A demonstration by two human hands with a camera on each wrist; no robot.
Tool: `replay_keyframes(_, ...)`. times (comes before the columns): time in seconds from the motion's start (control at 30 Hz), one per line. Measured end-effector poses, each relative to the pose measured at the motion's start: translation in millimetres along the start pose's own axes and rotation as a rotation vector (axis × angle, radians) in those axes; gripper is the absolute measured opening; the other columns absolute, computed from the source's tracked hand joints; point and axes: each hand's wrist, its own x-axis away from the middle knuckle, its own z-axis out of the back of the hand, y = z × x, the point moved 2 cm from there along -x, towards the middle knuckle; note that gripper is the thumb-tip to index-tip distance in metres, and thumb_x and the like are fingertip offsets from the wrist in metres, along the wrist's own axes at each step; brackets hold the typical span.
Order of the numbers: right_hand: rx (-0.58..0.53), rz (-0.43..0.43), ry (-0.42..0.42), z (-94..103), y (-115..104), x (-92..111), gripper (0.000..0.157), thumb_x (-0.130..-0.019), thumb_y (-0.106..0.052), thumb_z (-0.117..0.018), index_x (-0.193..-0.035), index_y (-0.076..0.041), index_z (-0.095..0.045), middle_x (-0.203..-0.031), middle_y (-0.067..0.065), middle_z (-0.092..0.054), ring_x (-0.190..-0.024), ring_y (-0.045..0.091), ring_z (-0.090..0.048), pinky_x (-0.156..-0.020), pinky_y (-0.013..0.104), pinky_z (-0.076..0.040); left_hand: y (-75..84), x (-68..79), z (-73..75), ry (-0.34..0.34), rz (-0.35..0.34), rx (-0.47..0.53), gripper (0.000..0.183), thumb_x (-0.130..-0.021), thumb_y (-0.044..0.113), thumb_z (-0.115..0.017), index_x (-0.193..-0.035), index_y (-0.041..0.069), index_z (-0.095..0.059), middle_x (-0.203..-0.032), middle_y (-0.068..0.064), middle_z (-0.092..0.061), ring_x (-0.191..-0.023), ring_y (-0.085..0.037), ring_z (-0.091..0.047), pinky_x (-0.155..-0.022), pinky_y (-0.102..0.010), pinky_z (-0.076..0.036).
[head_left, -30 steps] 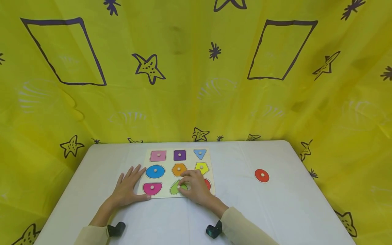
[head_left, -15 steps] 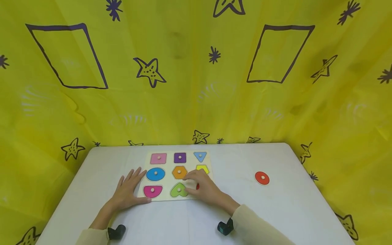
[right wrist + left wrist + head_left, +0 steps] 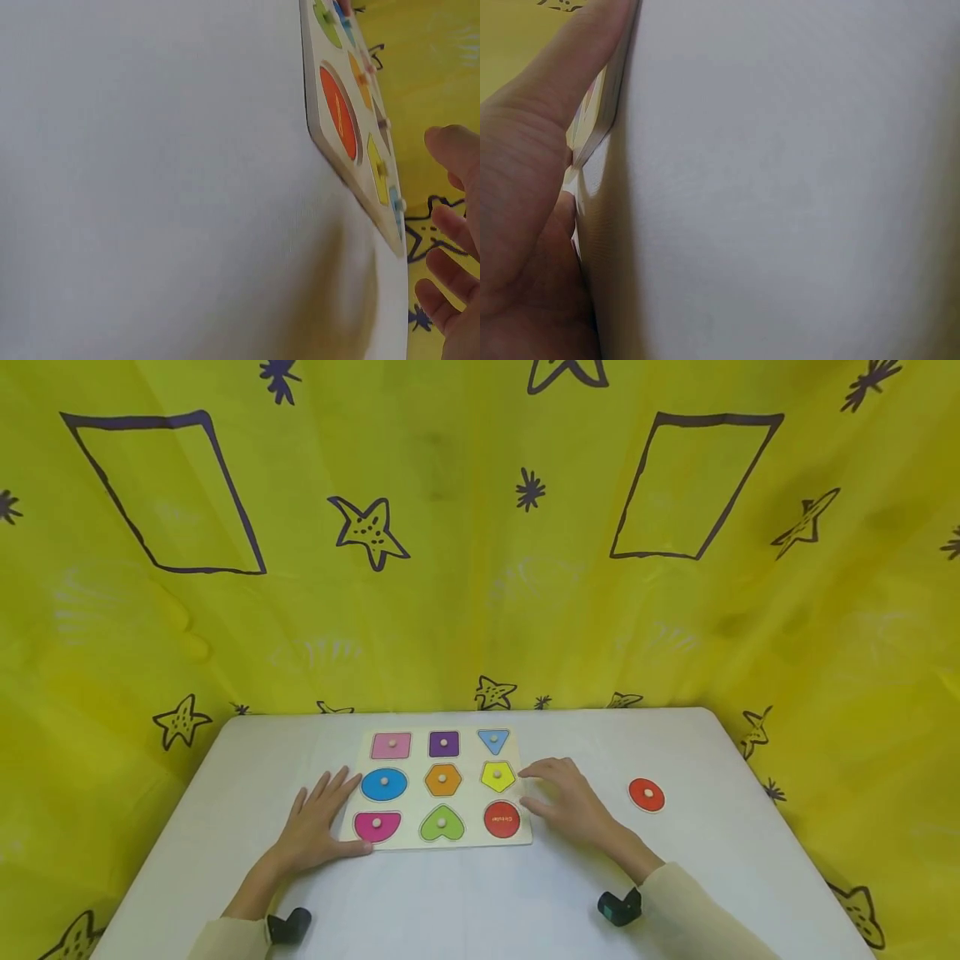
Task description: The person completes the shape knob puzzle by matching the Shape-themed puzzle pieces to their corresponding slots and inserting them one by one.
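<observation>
A wooden knob puzzle board (image 3: 411, 831) lies on the table, with coloured shapes in rows. My left hand (image 3: 311, 827) rests at its left side, fingers spread, thumb along the lower left corner; the left wrist view shows the thumb (image 3: 562, 67) against the board's edge. Just off the board's right edge, my right hand (image 3: 570, 802) hovers with fingers apart and loosely bent, holding nothing. A round red recess (image 3: 502, 819) with a printed word sits uncovered at lower right. Farther right lies a red circle piece (image 3: 647, 794) with a pale knob.
The green heart piece (image 3: 442, 823), yellow pentagon (image 3: 498, 776) and several other knobbed shapes sit in their recesses. A white cloth covers the table (image 3: 465, 902). Behind it hangs a yellow curtain (image 3: 450, 610) with drawn stars.
My right hand has moved right, from over the green heart to beyond the board's right edge, uncovering the round red recess. The left hand stays in place.
</observation>
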Motion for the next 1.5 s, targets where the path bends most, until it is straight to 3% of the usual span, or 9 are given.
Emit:
replay_keyframes(0.17,0.020,-0.010,0.089,27.5,21,12,0.037,-0.083,-0.015,-0.087,-0.118,-0.011,-0.075,-0.122,0.004,-0.070,-0.112,0.026,-0.057,-0.091,0.049,-0.051,-1.2,-4.1,-0.6,0.004,-0.010,-0.024,0.113,-0.069,0.066,-0.083,-0.158,0.012,-0.039,-0.165,-0.022,-0.029,-0.151,-0.051,-0.014,-0.116,-0.076,-0.004)
replay_keyframes(0.43,0.054,-0.027,0.195,63.9,51,31,0.038,-0.083,-0.010,-0.086,-0.118,-0.005,-0.074,-0.120,0.011,-0.072,-0.106,0.031,-0.058,-0.082,0.045,-0.049,-1.0,-1.9,-0.7,0.013,-0.008,0.000,0.113,-0.068,0.065,-0.084,-0.158,0.012,-0.040,-0.165,-0.023,-0.029,-0.151,-0.052,-0.013,-0.115,-0.077,-0.003)
replay_keyframes(0.63,0.034,-0.179,0.170,78.9,72,49,0.040,-0.088,-0.016,-0.083,-0.125,-0.006,-0.070,-0.127,0.018,-0.068,-0.112,0.039,-0.057,-0.093,0.061,-0.048,-0.6,-2.1,-1.9,0.018,-0.013,-0.002,0.113,-0.068,0.064,-0.084,-0.158,0.011,-0.040,-0.164,-0.024,-0.029,-0.151,-0.052,-0.014,-0.115,-0.077,-0.004)
replay_keyframes(1.0,-0.002,-0.418,0.077,98.3,101,75,0.051,-0.095,-0.034,-0.075,-0.139,-0.011,-0.061,-0.136,0.022,-0.058,-0.118,0.044,-0.054,-0.090,0.060,-0.053,-0.2,1.8,1.0,0.004,-0.016,0.010,0.113,-0.069,0.065,-0.084,-0.158,0.011,-0.039,-0.165,-0.022,-0.028,-0.152,-0.051,-0.013,-0.117,-0.074,-0.002)
replay_keyframes(1.27,-0.029,-0.445,0.063,100.3,113,86,0.049,-0.096,-0.030,-0.075,-0.136,-0.006,-0.063,-0.137,0.026,-0.057,-0.121,0.047,-0.054,-0.099,0.064,-0.048,-4.0,0.6,-1.2,0.010,-0.019,-0.003,0.113,-0.069,0.066,-0.083,-0.159,0.013,-0.038,-0.166,-0.021,-0.027,-0.152,-0.050,-0.013,-0.117,-0.074,-0.002)
replay_keyframes(1.5,0.007,-0.397,0.066,99.2,120,88,0.044,-0.093,-0.029,-0.079,-0.128,-0.006,-0.068,-0.131,0.021,-0.064,-0.122,0.042,-0.057,-0.103,0.057,-0.047,-2.5,1.3,-0.2,0.007,-0.013,0.005,0.113,-0.069,0.065,-0.084,-0.159,0.012,-0.038,-0.166,-0.021,-0.027,-0.152,-0.050,-0.012,-0.117,-0.074,-0.002)
